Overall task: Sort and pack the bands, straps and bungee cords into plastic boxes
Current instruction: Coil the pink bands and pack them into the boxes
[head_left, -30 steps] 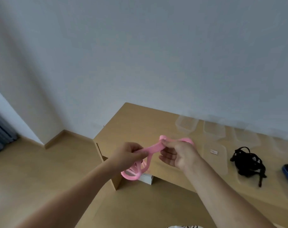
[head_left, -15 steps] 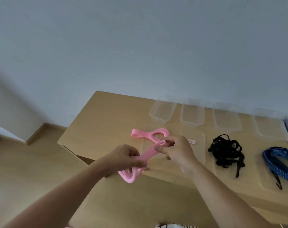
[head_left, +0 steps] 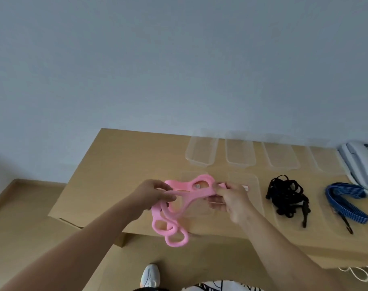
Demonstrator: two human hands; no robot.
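1. Above the table's (head_left: 107, 164) near edge, left hand (head_left: 151, 194) and right hand (head_left: 231, 199) pinch the pink resistance band (head_left: 187, 194), stretched sideways between them.
2. Clear boxes (head_left: 201, 152) sit beyond, nearer the right hand.

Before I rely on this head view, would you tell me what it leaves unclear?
- Telephone: cut off by the right edge.
- Clear boxes: transparent and pale; the rightmost barely shows.
- Pink band: parts hidden inside the left hand and right hand; total length unclear.
- Label beside the right hand: too small to read.
- Black cords: tangled; count unclear.
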